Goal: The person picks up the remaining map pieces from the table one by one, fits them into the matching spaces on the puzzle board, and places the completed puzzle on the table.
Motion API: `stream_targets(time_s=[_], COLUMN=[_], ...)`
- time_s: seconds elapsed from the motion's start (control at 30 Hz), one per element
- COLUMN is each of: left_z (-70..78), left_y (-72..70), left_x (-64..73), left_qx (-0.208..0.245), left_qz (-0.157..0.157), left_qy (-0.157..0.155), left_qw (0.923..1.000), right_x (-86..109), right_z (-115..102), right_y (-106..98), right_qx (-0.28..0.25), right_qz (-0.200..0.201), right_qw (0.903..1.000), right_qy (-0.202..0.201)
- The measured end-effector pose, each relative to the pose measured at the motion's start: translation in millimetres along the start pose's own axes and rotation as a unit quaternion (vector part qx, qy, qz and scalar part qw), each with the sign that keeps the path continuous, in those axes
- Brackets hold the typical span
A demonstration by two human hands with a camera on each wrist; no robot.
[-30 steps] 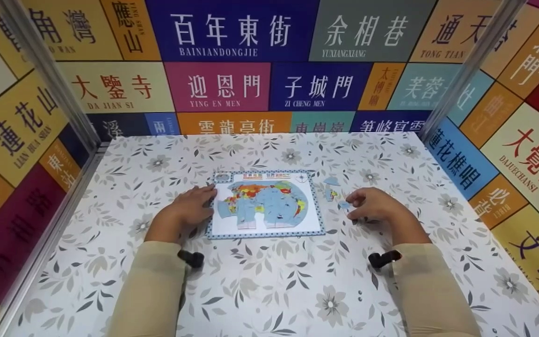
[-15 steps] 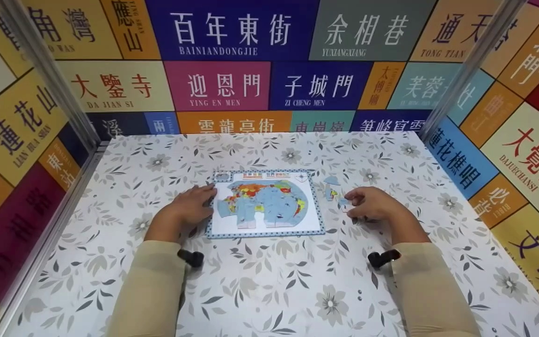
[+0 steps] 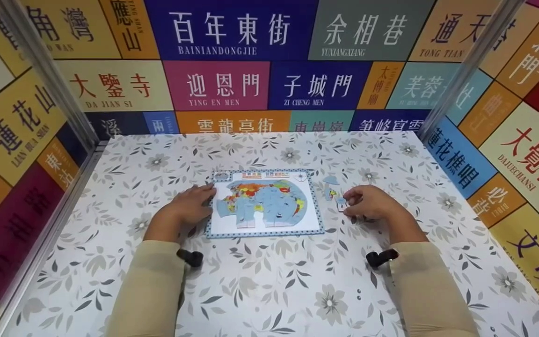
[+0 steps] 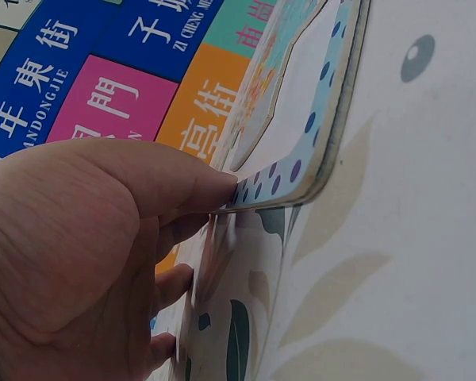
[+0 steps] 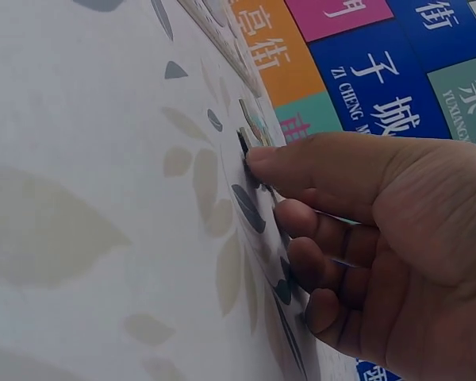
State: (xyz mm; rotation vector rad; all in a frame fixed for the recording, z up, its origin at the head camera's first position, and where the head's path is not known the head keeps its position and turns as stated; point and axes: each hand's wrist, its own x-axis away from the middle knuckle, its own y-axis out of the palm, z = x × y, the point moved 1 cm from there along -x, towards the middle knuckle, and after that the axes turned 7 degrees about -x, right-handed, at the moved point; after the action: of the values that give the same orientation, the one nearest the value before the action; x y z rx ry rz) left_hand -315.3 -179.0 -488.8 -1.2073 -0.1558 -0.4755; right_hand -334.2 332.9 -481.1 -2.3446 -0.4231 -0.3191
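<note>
A world map jigsaw board (image 3: 265, 234) with a dotted blue border lies mid-table in the head view. Joined pieces (image 3: 276, 204) cover much of its map, with white gaps at the left and lower middle. My left hand (image 3: 188, 204) rests at the board's left edge; in the left wrist view its thumb (image 4: 194, 178) touches the dotted border near a corner. Right of the board, my right hand (image 3: 373, 202) pinches a blue and white puzzle piece (image 3: 341, 204) between thumb and forefinger. The right wrist view shows that piece (image 5: 243, 144) edge-on, largely hidden by the thumb.
Two loose puzzle pieces lie between board and right hand: a blue one (image 3: 330, 179) farther back and a multicoloured one (image 3: 329, 193) nearer. The leaf-patterned table (image 3: 269, 285) is enclosed by colourful lettered panels (image 3: 222, 86) at the back and sides.
The piece in my right fingers has turned, showing more of its white part, and its near edge now points towards me. My left hand and the board stay put.
</note>
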Motion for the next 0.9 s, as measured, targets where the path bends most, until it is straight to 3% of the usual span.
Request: stream_targets(time_s=[0.33, 0.57, 0.9], left_z=[-1.7, -1.2, -0.5], left_y=[0.9, 0.4, 1.2], left_x=[-0.2, -0.9, -2.2], left_qx=[0.028, -0.006, 0.002], left_qz=[-0.005, 0.002, -0.001], left_qy=[-0.015, 0.001, -0.014], left_qw=[0.9995, 1.0000, 0.9999], right_x=[2.7, 5.5, 6.9], right_z=[-13, -32, -65], right_y=[1, 8, 29], right_qx=[0.003, 0.001, -0.007], right_qz=[0.019, 0.022, 0.014], right_qw=[0.9988, 0.9972, 0.9940], right_qy=[-0.045, -0.072, -0.108])
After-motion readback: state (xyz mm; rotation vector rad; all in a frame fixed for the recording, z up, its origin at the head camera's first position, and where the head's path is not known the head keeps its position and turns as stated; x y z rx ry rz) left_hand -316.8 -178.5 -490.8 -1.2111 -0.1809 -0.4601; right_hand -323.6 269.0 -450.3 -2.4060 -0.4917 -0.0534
